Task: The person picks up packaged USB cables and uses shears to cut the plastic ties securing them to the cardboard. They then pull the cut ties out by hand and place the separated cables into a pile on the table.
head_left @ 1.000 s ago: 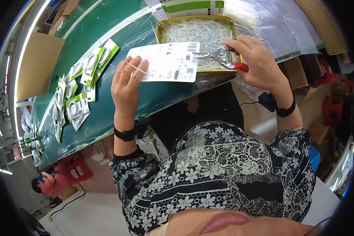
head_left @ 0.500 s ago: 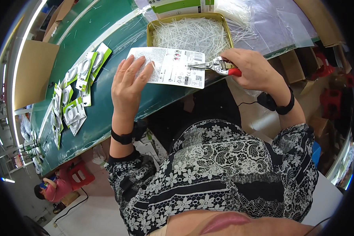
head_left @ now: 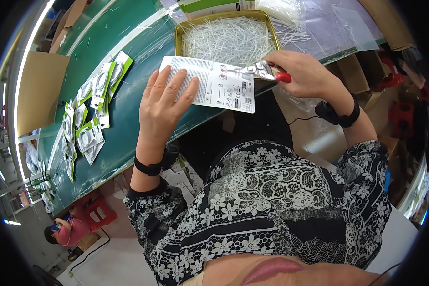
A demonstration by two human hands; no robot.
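Observation:
My left hand (head_left: 164, 102) holds a white printed blister card (head_left: 221, 86) near the table's front edge. Its fingers lie spread across the upper face, and the thumb is hidden, apparently underneath. My right hand (head_left: 302, 74) is closed around silver metal pliers (head_left: 263, 70) with a red grip. Their slim jaws point left and overlap the card's far edge; blur hides whether they are closed on it. Just beyond the card is a gold-rimmed tray (head_left: 178, 40) full of thin, clear plastic strips (head_left: 226, 38).
Several green-and-white carded packs with coiled white cables (head_left: 100, 83) lie at left on the green table (head_left: 138, 57). Behind the tray stand a green-and-white box (head_left: 214, 6) and a bag of clear strips (head_left: 283, 12). Cardboard boxes (head_left: 350, 74) sit at right. Another person (head_left: 69, 231) is at lower left.
The card has turned slightly clockwise and shifted right with my left hand. The pliers have moved up and a little left, from the card's middle right to its far edge.

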